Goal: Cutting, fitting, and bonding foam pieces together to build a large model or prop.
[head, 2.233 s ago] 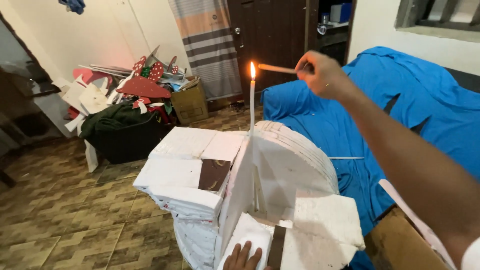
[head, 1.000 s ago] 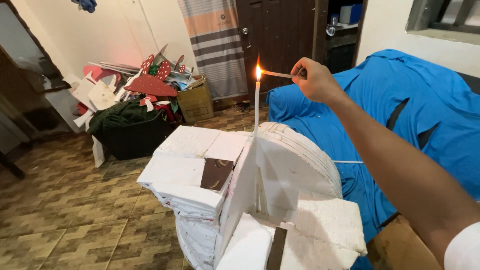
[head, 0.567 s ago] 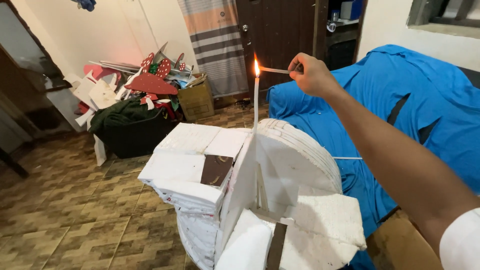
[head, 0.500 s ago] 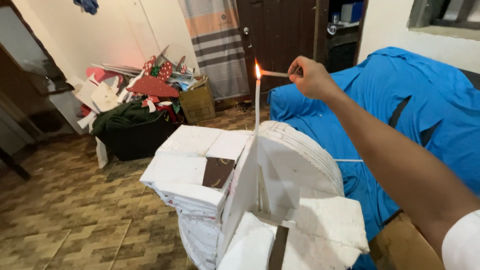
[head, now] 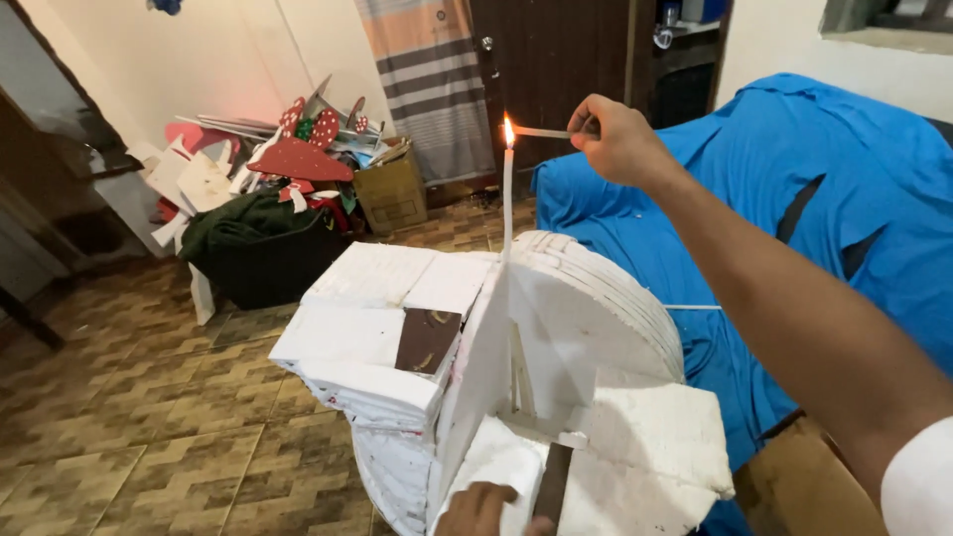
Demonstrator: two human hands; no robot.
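My right hand [head: 617, 139] pinches a thin stick [head: 541, 132] whose far end meets the flame at the tip of a tall white candle [head: 507, 213]. The candle stands upright, rising from a white foam structure [head: 556, 328] made of stacked slabs and a round layered disc. Low at the frame's bottom edge, my left hand [head: 483, 510] rests on the foam's front face, next to a dark brown strip [head: 552, 482]; only its knuckles show. A brown rectangular patch [head: 427, 340] lies on the left slabs.
A blue cloth [head: 844, 208] covers furniture on the right. Behind, a pile of red and white cut-out shapes [head: 268, 159], a cardboard box [head: 390, 191] and a dark bag [head: 253, 248] sit by the wall. A striped curtain [head: 432, 69] hangs beside a dark door [head: 566, 60]. Patterned floor tiles [head: 119, 417] lie to the left.
The flame stays at the candle tip with the stick held to it. My left hand, seen at the bottom earliest and then out of view, shows again.
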